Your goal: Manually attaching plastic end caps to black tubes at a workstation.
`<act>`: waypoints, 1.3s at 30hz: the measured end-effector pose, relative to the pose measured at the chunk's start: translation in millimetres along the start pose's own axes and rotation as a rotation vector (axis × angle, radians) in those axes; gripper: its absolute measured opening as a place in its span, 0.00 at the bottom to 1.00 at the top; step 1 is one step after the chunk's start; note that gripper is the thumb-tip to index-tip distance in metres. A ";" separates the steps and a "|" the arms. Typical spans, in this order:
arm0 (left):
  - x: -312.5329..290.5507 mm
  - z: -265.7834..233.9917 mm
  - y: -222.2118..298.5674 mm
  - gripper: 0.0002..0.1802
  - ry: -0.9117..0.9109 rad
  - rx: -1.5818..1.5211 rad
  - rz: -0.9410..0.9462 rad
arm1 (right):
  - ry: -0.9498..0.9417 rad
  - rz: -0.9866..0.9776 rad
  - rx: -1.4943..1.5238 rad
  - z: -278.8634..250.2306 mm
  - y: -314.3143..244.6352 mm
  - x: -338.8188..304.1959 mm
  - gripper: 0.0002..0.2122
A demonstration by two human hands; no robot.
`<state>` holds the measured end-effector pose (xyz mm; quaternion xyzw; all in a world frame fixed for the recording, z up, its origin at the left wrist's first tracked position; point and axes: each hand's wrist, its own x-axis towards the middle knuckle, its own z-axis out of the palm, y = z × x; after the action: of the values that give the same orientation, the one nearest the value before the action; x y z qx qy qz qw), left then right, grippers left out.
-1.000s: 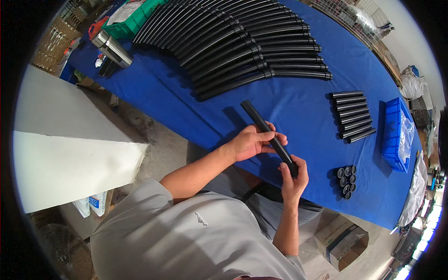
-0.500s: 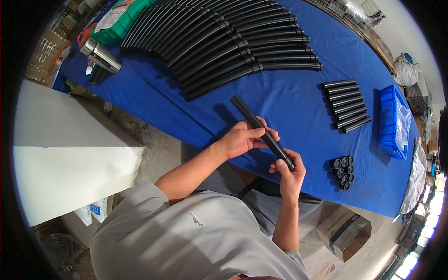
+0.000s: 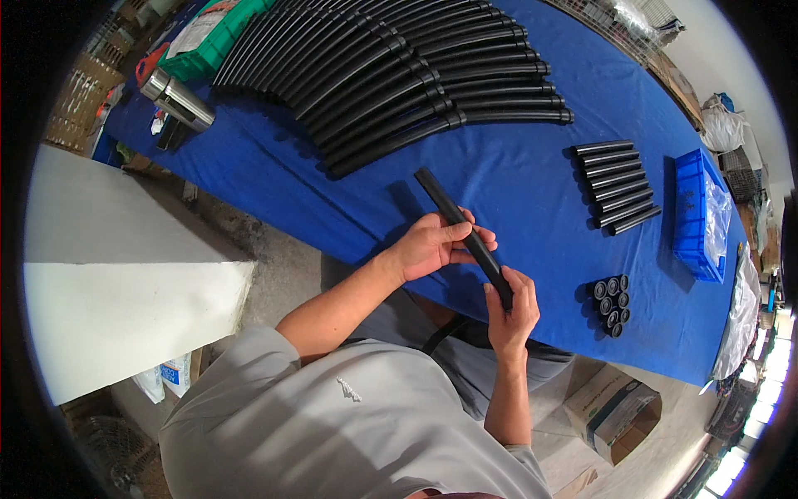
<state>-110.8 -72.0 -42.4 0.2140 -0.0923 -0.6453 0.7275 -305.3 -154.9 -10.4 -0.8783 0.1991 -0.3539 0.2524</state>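
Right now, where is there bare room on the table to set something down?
Bare blue cloth shows between the held tube and the row of short tubes, and again below the blue bin, right of the round black pieces. Crowded: where long tubes lie packed at the top; tight between short tubes and blue bin.

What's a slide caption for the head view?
Left hand and right hand hold a black tube over blue cloth.

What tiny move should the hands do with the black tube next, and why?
Perhaps the right hand should gently turn the black tube, because that hand grips the near end while the left hand holds around the middle.
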 end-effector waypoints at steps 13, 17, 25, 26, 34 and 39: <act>-0.6 -3.3 -0.5 0.08 -0.022 -0.040 0.025 | -0.080 0.903 1.038 -6.9 -3.1 1.0 0.14; 1.8 -2.2 -1.2 0.08 -0.007 -0.036 0.012 | -0.074 0.623 0.517 0.3 0.6 -11.8 0.15; 0.2 -3.0 -0.3 0.07 0.002 -0.039 0.025 | -0.177 0.976 0.851 -8.0 -5.0 -2.0 0.17; 0.6 -2.5 -0.3 0.07 0.004 -0.029 0.028 | -0.175 0.975 0.849 -6.3 -3.6 -2.4 0.17; -0.2 -1.0 0.8 0.08 -0.006 0.008 0.021 | -0.197 0.904 0.976 -13.8 2.3 -1.4 0.17; 1.8 -3.6 0.4 0.08 0.002 -0.011 -0.006 | -0.047 0.041 0.004 -4.1 0.9 -1.8 0.17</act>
<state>-108.7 -73.0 -45.7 0.2110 -0.0876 -0.6479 0.7267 -309.7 -155.9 -9.3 -0.8815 0.2104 -0.3284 0.2661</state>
